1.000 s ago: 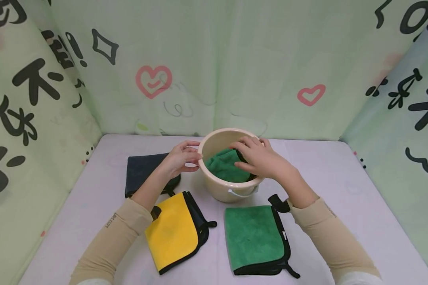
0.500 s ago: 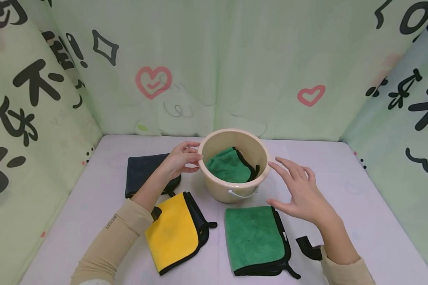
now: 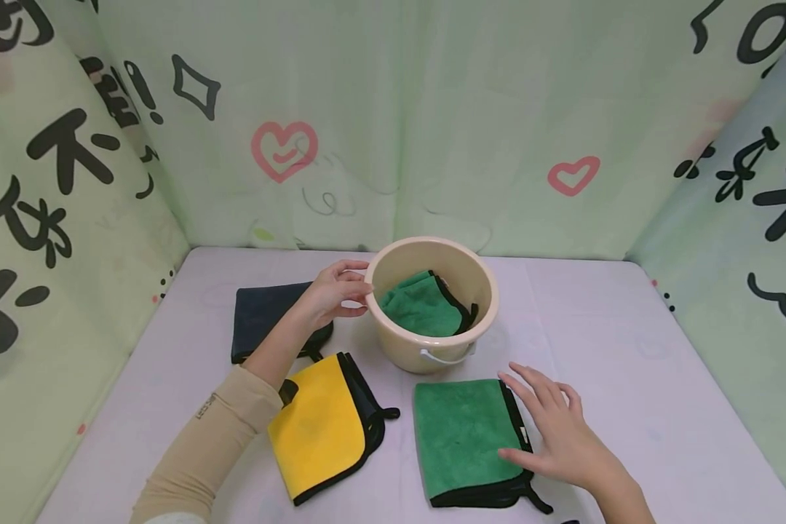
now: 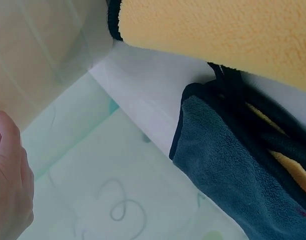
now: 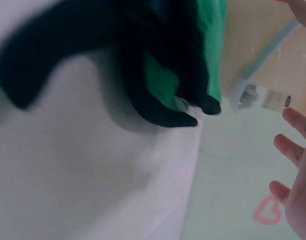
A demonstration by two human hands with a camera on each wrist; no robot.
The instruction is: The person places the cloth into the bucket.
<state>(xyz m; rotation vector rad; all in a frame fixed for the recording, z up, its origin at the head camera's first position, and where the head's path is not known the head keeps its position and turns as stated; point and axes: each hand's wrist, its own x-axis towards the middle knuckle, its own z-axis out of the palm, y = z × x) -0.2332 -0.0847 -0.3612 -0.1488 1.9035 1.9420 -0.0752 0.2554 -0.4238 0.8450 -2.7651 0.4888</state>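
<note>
In the head view, the left hand (image 3: 332, 295) touches the cream bucket (image 3: 406, 353) at its rim, fingers bent; whether they grip it, I cannot tell. A green cloth (image 3: 419, 306) lies inside, just beyond those fingers. The right hand (image 3: 560, 440) has its fingers spread over a folded green cloth's (image 3: 468, 437) edge. In the left wrist view, the yellow cloth (image 4: 217, 35) and navy cloth (image 4: 217, 155) lie apart from the fingers. In the right wrist view, the fingers stand separate.

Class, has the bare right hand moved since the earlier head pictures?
Yes: the right hand moved out of the round beige bucket, toward the person.
</note>
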